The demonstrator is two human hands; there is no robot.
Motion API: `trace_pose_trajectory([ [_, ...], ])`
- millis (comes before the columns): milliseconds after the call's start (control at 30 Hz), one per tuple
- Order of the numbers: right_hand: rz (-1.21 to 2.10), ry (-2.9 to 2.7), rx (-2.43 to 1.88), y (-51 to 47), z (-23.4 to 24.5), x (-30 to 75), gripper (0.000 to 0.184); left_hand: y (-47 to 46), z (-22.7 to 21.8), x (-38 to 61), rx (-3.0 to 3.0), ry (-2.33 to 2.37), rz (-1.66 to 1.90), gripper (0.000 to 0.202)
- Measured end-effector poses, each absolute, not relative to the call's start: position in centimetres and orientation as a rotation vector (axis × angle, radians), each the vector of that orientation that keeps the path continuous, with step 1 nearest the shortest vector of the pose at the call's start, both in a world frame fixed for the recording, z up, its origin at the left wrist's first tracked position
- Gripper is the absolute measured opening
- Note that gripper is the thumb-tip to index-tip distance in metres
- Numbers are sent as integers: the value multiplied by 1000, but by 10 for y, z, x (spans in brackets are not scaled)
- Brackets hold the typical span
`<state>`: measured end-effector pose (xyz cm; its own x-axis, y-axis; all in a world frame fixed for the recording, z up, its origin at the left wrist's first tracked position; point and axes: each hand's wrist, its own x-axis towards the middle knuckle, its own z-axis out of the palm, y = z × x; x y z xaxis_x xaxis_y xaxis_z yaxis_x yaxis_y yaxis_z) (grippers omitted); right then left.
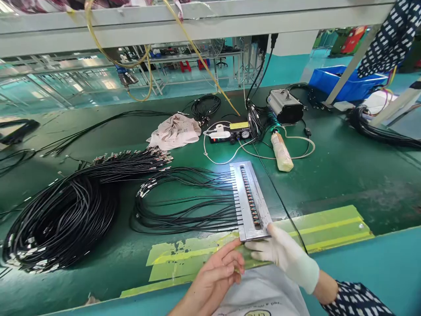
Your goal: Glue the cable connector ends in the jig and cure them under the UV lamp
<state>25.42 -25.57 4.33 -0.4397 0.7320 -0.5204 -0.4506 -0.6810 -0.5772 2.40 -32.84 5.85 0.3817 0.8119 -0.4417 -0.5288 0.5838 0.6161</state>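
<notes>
A long metal cable fixture (245, 206) lies on the green bench, with a slot along its middle showing a row of small wire ends. Several black cables (184, 219) run into its left side and loop round on the bench. My right hand (289, 259), in a white glove, grips the fixture's near right corner, thumb on top and fingers at the front edge. Bare, my left hand (219, 274) has its index finger stretched to the near left corner; its other fingers are loosely bent and hold nothing.
A big coil of black cables (75, 219) lies at left. Behind are a crumpled cloth (177, 131), a black control box (243, 134), a bottle (282, 151) and a grey machine (285, 106). Yellow tape (332, 228) covers the front edge; a shelf beam (204, 22) crosses above.
</notes>
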Motion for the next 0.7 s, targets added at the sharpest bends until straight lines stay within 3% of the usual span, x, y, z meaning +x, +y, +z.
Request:
trace_pose_trajectory([
  [167, 2067, -469, -1109, -257, 40, 236, 50, -296, 83, 7, 1264, 1226, 573, 36],
  [300, 2070, -482, -1099, -254, 39, 238, 48, -223, 77, 5, 2204, 1600, 628, 44],
  [500, 2102, -479, -1096, -251, 34, 239, 58, -169, 40, 12, 2369, 1578, 570, 51],
  [700, 2085, -465, -1142, -249, 36, 238, 62, -173, 38, 7, 2442, 1520, 541, 51],
])
